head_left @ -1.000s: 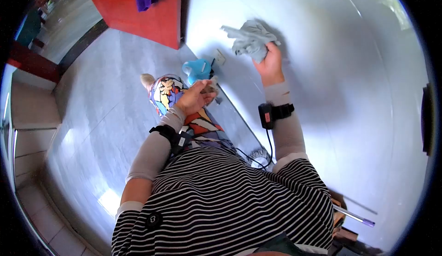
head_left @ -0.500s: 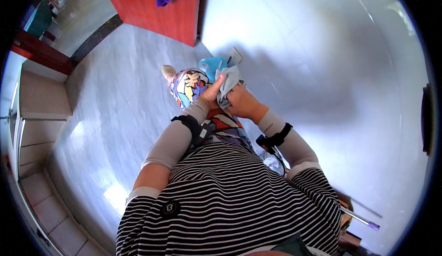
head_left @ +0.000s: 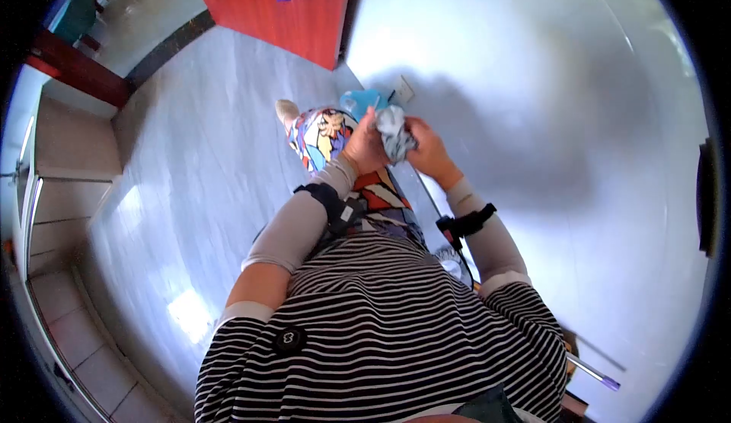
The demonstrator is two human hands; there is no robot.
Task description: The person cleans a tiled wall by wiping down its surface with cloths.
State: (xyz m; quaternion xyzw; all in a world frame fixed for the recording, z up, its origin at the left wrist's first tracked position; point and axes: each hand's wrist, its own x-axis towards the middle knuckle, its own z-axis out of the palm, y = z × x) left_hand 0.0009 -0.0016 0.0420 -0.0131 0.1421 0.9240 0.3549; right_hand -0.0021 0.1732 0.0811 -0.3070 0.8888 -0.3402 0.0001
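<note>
Right hand (head_left: 431, 151) is closed on a crumpled cloth (head_left: 394, 132); its opposite side is held by the half-curled left hand (head_left: 365, 147). The cloth is positioned above the trousers (head_left: 321, 135). Beyond, a blue object (head_left: 356, 102) is seen near the wall (head_left: 548, 103).

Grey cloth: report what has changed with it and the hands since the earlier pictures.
The right hand has brought the grey cloth from up by the white wall in to the left hand. Both hands now hold it, bunched into a compact wad. The red door stayed as it was.
</note>
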